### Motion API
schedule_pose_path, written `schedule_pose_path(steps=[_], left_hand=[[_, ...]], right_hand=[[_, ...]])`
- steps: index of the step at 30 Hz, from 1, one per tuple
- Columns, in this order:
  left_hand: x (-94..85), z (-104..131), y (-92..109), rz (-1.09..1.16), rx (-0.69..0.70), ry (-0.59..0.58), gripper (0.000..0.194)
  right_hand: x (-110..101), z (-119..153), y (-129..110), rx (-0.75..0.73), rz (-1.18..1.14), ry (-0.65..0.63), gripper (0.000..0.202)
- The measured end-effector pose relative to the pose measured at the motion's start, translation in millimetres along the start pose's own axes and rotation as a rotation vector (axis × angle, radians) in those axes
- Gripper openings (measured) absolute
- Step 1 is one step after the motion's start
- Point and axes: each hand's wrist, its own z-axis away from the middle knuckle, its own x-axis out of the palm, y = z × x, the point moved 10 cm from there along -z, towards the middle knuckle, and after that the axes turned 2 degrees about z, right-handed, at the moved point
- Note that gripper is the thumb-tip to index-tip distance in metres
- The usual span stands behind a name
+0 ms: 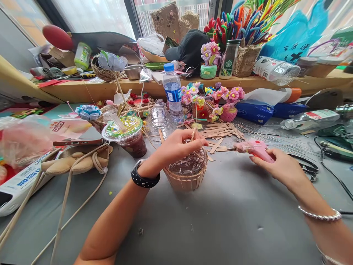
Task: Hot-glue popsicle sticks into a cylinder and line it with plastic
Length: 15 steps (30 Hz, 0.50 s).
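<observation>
A small round basket [187, 176] with wooden sticks around its side and clear plastic inside stands on the grey table. Over its rim, my left hand [179, 147] pinches a thin twisted cord [193, 133] between thumb and fingers. My right hand [278, 165], off to the right, has its fingers around the handle of a pink glue gun [259, 149]. The gun's nozzle points left, toward wooden craft sticks [220, 133] scattered behind the basket. The gun and the basket are apart.
A lidded drink cup [127, 136], a big clear bottle [161, 123] and a blue-capped water bottle [173, 94] stand behind and left of the basket. A bag with long straps [74, 162] lies at left. Black cable [328, 165] runs along the right. Pipe-cleaner flowers [212, 96] line the back.
</observation>
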Motion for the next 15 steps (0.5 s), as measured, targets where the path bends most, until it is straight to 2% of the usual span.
schedule_pose_path(steps=[4,10,12,15], left_hand=[[-1.4,0,1,-0.013,-0.001,0.011,0.024],[-1.3,1,0,-0.01,-0.031,0.021,0.028],[-2.0,2,1,-0.002,-0.031,0.034,0.029],[-2.6,3,3,0.011,-0.019,0.04,0.03]], right_hand=[[11,-1,7,0.033,0.028,-0.129,0.036],[15,5,-1,-0.049,0.127,-0.194,0.04],[9,6,-2,-0.053,0.124,-0.141,0.045],[-20,12,-14,-0.086,-0.003,0.145,0.046]])
